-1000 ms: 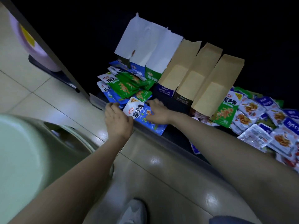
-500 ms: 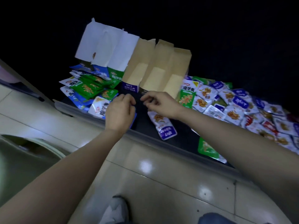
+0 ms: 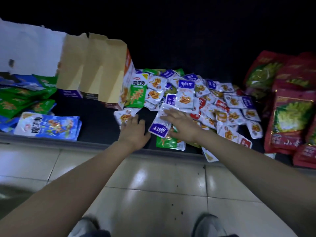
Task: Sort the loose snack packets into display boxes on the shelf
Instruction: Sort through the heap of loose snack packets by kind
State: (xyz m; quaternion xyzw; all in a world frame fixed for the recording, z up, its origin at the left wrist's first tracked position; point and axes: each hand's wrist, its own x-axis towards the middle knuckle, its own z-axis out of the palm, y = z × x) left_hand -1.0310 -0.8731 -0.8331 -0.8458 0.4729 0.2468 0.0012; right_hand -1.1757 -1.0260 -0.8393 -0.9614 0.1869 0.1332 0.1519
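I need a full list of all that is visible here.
brown boxes: three, shelf rear left
white boxes: count unclear, far left
small packets: many, white, purple, red, piled centre
tall green packet: one, leaning on rightmost brown box
green packets: several, left
blue packets: one stack, front left
large bags: several, red, right
shelf: one, dark
shoes: two, grey, on floor
left hand: one, open, fingertips at white packet
right hand: one, flat on purple-white packet
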